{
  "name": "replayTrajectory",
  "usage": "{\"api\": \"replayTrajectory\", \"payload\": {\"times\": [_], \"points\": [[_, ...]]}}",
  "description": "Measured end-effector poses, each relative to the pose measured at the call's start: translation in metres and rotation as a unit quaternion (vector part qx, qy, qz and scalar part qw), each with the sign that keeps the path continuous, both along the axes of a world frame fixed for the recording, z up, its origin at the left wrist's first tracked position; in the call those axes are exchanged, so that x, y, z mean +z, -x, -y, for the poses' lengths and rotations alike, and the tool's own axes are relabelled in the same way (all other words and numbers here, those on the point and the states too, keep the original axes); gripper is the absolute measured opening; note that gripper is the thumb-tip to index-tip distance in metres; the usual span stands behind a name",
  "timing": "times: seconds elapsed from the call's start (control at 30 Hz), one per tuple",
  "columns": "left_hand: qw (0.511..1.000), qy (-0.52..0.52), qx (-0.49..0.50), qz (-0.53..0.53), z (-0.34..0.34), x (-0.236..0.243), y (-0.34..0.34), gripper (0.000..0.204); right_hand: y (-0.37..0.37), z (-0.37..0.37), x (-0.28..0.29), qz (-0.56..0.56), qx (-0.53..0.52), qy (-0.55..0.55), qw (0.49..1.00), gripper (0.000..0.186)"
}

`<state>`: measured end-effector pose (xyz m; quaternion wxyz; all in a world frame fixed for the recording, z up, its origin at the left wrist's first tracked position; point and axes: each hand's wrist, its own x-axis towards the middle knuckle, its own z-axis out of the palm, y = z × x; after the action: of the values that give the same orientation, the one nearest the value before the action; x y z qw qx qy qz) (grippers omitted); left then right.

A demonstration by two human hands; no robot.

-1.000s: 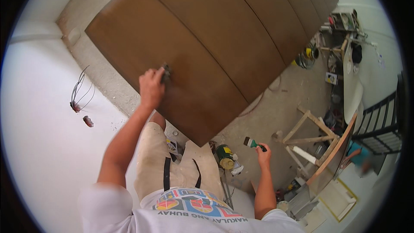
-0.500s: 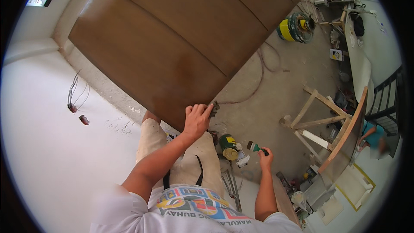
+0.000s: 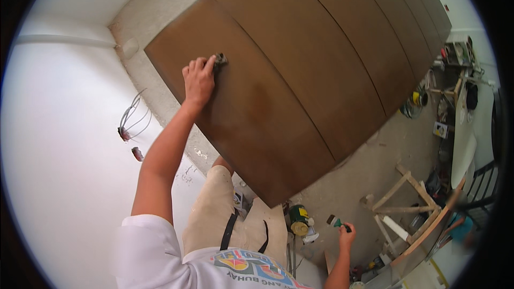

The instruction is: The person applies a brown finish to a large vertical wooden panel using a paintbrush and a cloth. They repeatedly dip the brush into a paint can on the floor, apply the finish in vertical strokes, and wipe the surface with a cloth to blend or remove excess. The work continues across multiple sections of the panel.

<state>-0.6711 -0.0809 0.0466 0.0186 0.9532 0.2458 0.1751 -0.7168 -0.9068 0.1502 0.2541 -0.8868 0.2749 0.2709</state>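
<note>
A large brown wood-look panel (image 3: 305, 59), crossed by straight dark grooves, slants across the middle of the view. My left hand (image 3: 198, 83) is closed on a small dark crumpled rag (image 3: 220, 61) and presses it to the panel near its left edge. A darker patch (image 3: 261, 99) stains the surface to the right of that hand. Off the panel's near corner, at the lower right, my right hand (image 3: 346, 233) grips a paintbrush (image 3: 337, 222) with a green handle and dark bristles, held up in the air.
A dark green and yellow can (image 3: 299, 220) stands on the floor below the near corner. A wooden frame (image 3: 404, 203) is at the right, and a person in teal (image 3: 459, 229) is beyond it. Cable ends (image 3: 131, 120) stick out of the white wall at left.
My left hand has moved with the rag from the panel's near corner up and left to its left side. My right hand keeps the paintbrush; the whole view has shifted.
</note>
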Motion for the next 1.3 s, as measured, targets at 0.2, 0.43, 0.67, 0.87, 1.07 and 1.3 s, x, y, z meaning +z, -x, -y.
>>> {"api": "replayTrajectory", "payload": {"times": [0.2,0.43,0.67,0.87,1.07,1.3], "points": [[0.997,-0.039,0.072,-0.009,-0.203,-0.024,-0.025,0.041,-0.039,-0.095,0.01,0.028,0.006,0.002,1.0,0.019],[0.991,0.013,0.123,0.049,-0.296,-0.025,-0.043,0.037,-0.065,-0.15,0.045,0.036,0.047,0.039,0.997,0.019],[0.994,0.085,0.028,0.06,-0.242,-0.01,-0.1,0.044,-0.056,-0.154,0.049,0.022,0.042,0.038,0.998,0.021],[0.996,0.085,-0.029,0.008,-0.185,-0.011,-0.129,0.047,-0.049,-0.132,0.019,0.025,0.061,0.005,0.998,0.021],[0.979,0.132,-0.15,-0.034,0.01,0.007,-0.1,0.058,-0.014,-0.08,-0.006,0.032,0.042,-0.019,0.998,0.021],[0.949,0.217,-0.227,-0.031,0.277,0.014,-0.049,0.055,0.031,-0.019,-0.015,0.076,-0.023,-0.059,0.995,0.018]]}}
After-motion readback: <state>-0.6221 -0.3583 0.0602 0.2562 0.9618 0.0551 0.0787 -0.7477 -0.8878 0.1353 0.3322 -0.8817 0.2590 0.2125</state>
